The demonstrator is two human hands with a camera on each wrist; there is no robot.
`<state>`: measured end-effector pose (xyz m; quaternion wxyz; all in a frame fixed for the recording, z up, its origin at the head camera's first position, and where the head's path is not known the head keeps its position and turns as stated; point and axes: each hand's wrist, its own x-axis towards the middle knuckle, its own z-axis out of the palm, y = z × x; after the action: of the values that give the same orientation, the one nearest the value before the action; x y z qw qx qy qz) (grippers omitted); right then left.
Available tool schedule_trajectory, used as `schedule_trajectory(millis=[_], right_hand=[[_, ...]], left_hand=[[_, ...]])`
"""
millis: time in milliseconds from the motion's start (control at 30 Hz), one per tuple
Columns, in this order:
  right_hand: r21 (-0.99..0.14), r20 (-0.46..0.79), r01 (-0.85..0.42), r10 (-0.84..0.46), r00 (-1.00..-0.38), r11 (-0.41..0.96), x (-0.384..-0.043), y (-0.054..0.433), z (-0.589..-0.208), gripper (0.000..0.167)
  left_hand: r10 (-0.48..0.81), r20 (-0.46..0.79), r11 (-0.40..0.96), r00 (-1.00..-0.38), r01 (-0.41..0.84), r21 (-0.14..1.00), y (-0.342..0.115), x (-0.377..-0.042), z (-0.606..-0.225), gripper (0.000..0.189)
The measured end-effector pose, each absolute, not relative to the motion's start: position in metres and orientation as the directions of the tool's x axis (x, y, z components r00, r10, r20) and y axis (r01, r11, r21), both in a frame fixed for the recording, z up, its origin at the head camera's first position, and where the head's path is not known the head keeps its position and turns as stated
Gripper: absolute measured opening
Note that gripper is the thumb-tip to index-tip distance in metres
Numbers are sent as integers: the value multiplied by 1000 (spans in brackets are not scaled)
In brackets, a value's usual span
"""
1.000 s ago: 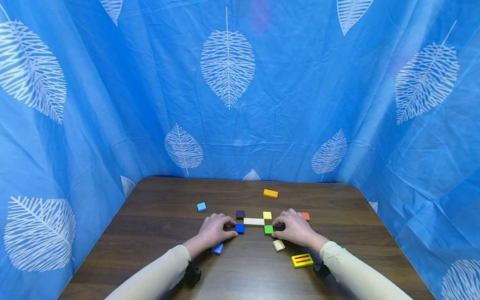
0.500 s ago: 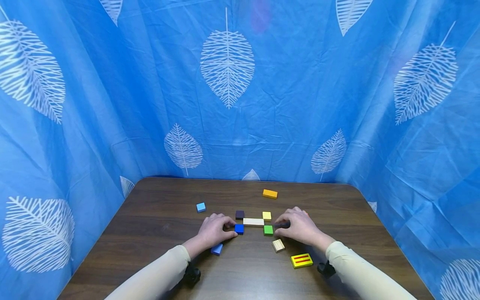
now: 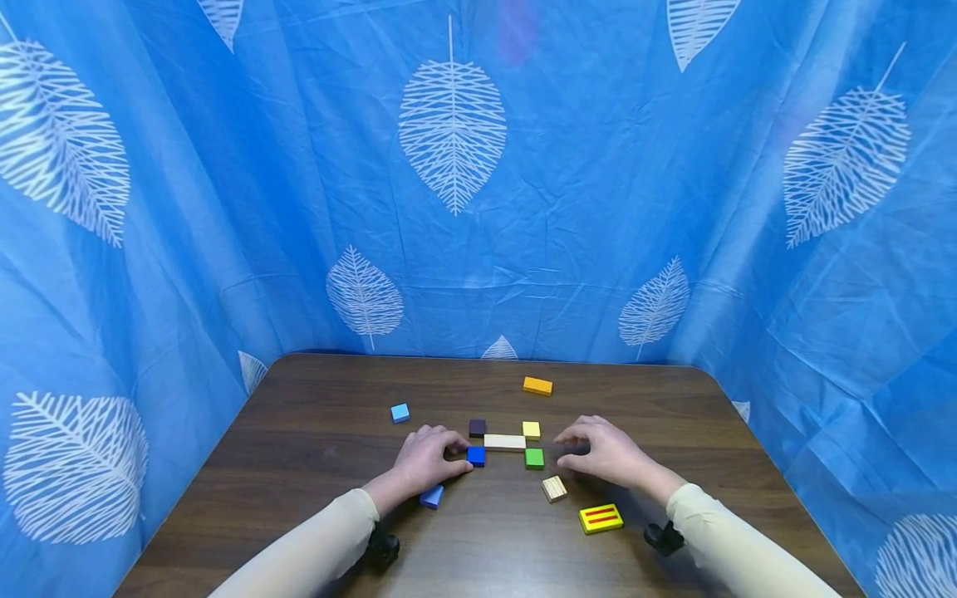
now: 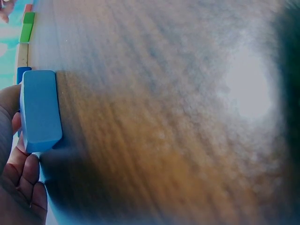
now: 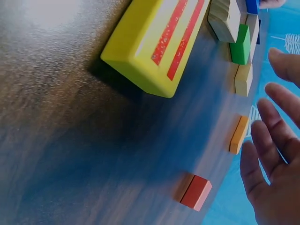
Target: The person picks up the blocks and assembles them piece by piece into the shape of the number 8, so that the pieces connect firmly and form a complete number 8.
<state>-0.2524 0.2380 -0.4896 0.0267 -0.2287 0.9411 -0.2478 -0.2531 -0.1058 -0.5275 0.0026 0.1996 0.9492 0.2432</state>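
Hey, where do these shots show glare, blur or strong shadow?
Head view: a soft sheen on the near part of the table; left wrist view: a white glare patch towards the right and smeared wood grain, though the nearest blue block looks fairly crisp; right wrist view: glare at the upper left, and a dark shadow beside the yellow block with red stripes.

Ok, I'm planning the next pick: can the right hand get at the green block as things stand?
Probably yes: the right hand looks empty and is close to the green block, with no other block between them.
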Motion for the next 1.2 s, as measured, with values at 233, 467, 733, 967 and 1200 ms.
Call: schedule_trajectory(millis=[233,467,733,967,1200], right_hand=[[-576,-66,-411,-541,-838,707,-245,243,-489,32],[-572,-90,-431,-576,-813,698,-239,244,-494,32],[-551,-85,-451,-585,-806,702,-238,242,-497,27],[-529,-84,-457,-580,-810,715,-239,241,-500,25],[-527,-89,-450,-574,-814,721,-239,241,-501,24]], left_hand=[[376,96,804,-921,377,460,-106,-253,-528,31],[376,93,805,-922,375,460,-106,-254,-529,31],[373,99,804,-923,375,461,-105,-255,-528,31],[372,91,806,-924,370,462,-105,-254,-527,31],[372,86,806,-924,367,464,-105,-254,-527,31]])
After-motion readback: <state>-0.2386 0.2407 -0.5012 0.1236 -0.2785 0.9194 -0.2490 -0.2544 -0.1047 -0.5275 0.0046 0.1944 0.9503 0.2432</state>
